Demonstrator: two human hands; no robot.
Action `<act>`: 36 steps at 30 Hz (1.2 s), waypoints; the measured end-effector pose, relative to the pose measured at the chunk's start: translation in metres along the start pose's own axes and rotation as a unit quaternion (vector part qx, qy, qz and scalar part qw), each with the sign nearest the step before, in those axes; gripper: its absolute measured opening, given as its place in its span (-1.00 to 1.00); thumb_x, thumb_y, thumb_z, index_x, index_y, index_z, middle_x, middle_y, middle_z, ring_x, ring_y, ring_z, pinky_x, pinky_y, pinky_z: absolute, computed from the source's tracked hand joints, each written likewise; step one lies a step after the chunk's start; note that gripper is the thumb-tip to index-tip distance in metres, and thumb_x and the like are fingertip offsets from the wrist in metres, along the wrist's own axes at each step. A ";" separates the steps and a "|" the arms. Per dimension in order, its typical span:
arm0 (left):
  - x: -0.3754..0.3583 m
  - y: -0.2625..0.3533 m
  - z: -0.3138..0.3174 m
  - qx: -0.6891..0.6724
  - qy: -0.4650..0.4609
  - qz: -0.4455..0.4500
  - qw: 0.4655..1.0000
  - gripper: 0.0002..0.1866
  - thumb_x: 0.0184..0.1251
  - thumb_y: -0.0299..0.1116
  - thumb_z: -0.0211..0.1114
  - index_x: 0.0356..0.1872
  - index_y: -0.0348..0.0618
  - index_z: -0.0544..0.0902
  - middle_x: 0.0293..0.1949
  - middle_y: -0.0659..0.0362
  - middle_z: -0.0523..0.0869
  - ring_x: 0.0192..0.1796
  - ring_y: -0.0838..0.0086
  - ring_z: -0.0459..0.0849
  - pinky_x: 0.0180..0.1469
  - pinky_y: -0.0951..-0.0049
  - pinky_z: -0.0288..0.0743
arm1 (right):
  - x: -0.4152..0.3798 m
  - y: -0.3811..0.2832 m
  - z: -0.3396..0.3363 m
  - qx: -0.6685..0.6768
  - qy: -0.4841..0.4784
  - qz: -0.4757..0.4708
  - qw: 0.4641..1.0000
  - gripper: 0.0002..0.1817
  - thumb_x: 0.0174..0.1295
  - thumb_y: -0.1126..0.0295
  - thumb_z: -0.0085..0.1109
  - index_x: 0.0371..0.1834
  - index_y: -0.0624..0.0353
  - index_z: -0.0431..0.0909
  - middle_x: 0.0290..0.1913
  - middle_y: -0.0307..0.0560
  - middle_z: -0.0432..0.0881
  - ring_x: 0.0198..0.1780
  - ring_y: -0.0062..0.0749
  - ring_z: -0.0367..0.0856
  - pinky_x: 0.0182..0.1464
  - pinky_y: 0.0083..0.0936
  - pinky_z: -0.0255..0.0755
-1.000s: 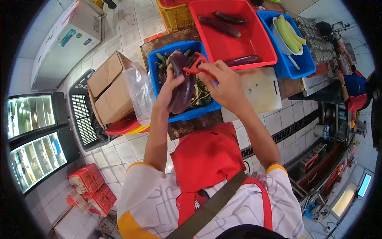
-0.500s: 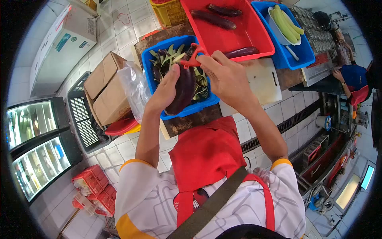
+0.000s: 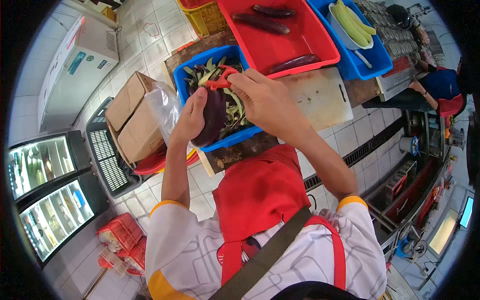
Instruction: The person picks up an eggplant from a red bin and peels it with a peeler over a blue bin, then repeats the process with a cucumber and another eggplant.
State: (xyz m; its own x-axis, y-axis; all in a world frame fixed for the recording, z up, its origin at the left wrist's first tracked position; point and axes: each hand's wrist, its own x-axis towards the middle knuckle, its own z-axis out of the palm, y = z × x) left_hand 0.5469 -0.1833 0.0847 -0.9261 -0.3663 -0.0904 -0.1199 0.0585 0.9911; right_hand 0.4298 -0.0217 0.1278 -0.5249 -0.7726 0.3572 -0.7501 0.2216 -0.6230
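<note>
My left hand (image 3: 191, 117) is wrapped round a dark purple eggplant (image 3: 214, 116), which is tilted over a blue bin (image 3: 235, 138). In my right hand (image 3: 265, 102) is a red peeler (image 3: 223, 78), its head against the upper part of the eggplant. Peelings (image 3: 234, 111) fill much of the bin beneath. Beyond it a red tub (image 3: 272, 45) holds several whole eggplants (image 3: 261, 23). A white cutting board (image 3: 320, 97) with a few dark scraps on it lies right of my right hand.
A blue bin (image 3: 367, 70) at the upper right holds a white bowl with pale peeled vegetables (image 3: 352, 25). Left of the table stand a cardboard box (image 3: 135, 115), a clear plastic bag (image 3: 165, 107) and a black crate (image 3: 107, 155). Another person (image 3: 440, 87) stands at the far right.
Both hands, the eggplant and the peeler have shifted slightly left in view. The peeler has moved from above the eggplant's top end onto its side.
</note>
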 end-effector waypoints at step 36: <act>0.063 -0.047 0.015 -0.289 0.274 -0.141 0.907 -0.32 0.51 0.24 -0.27 0.16 -0.17 0.50 0.02 0.08 0.65 0.01 0.36 0.64 0.15 0.36 0.48 | -0.046 0.006 0.054 0.052 0.001 0.149 0.987 -0.74 0.38 0.12 0.03 -0.24 0.09 0.48 -0.28 0.10 0.58 -0.32 0.18 0.60 -0.35 -0.02 0.47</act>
State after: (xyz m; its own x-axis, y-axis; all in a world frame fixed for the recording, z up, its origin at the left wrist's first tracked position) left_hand 0.4887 -0.1948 0.0312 -0.5520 -0.7070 -0.4421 0.0299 -0.5467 0.8368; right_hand 0.4715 -0.0173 0.0699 -0.7167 -0.6814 0.1486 -0.5169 0.3760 -0.7690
